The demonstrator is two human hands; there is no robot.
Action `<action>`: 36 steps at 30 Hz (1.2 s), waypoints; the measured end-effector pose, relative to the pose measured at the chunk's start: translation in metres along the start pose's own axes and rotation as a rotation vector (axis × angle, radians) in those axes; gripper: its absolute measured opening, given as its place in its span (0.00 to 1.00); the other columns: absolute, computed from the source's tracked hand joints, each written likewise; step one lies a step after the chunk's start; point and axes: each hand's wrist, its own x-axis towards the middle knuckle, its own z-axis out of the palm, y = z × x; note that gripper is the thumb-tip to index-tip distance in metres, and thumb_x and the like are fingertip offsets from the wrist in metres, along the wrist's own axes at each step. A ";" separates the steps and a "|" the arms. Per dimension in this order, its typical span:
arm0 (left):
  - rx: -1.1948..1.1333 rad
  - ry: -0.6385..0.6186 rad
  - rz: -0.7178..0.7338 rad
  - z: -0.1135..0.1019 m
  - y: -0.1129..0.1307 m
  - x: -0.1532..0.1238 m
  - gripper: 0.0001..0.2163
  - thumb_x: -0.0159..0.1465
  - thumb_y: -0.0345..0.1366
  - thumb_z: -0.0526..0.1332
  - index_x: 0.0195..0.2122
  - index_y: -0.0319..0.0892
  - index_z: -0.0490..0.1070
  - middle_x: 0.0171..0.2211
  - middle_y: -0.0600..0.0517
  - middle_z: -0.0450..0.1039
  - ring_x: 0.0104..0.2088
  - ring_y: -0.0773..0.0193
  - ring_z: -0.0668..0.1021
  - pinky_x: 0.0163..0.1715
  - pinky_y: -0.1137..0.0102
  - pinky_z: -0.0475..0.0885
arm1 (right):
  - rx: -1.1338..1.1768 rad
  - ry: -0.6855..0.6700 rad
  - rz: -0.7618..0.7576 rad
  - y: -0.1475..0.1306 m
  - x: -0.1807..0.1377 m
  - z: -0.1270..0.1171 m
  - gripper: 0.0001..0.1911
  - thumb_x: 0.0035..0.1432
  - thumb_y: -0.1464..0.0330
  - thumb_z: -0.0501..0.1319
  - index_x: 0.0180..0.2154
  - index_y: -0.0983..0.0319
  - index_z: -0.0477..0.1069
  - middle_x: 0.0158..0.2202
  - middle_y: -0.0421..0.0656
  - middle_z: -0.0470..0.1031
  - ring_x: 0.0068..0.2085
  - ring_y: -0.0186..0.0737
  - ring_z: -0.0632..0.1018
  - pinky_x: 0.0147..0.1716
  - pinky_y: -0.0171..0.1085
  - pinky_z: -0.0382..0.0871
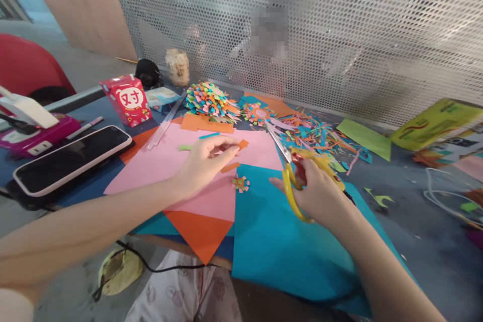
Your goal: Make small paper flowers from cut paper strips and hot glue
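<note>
Nearest, both forearms reach over the worktop's front edge above a teal paper sheet and an orange sheet whose corner hangs past the edge. The right hand lies over the teal sheet with its fingers threaded through and curled round the yellow handles of the scissors; the blades point up and to the left and look nearly closed. The left hand rests on a pink sheet, its fingertips pinched together on a small orange paper scrap. Between the hands lie a loose orange strip and a little multicoloured paper rosette at the border of pink and teal. To the left a phone lies face up. Further back stand a red box, a heap of folded coloured strips, a larger rosette and a scatter of paper offcuts, with a green sheet off to the right. Behind everything rises a perforated metal screen.
</note>
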 end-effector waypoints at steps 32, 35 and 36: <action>0.015 -0.026 0.037 -0.002 0.006 -0.004 0.07 0.58 0.30 0.61 0.35 0.38 0.78 0.33 0.50 0.80 0.33 0.68 0.79 0.31 0.75 0.73 | 0.219 -0.104 -0.113 -0.020 -0.021 -0.013 0.20 0.44 0.48 0.57 0.28 0.57 0.62 0.20 0.40 0.67 0.22 0.40 0.69 0.21 0.35 0.57; 0.028 -0.029 0.037 -0.002 0.005 -0.003 0.07 0.58 0.30 0.61 0.35 0.38 0.78 0.32 0.51 0.80 0.32 0.69 0.78 0.29 0.76 0.72 | 0.184 -0.104 -0.113 -0.019 -0.020 -0.013 0.19 0.44 0.49 0.58 0.29 0.58 0.65 0.21 0.41 0.69 0.22 0.41 0.70 0.21 0.35 0.58; 0.029 -0.031 0.034 -0.003 0.005 -0.003 0.07 0.58 0.30 0.60 0.35 0.38 0.78 0.32 0.51 0.80 0.32 0.69 0.78 0.29 0.76 0.72 | 0.170 -0.108 -0.111 -0.019 -0.020 -0.013 0.19 0.44 0.50 0.59 0.29 0.58 0.65 0.21 0.41 0.70 0.22 0.42 0.70 0.21 0.35 0.58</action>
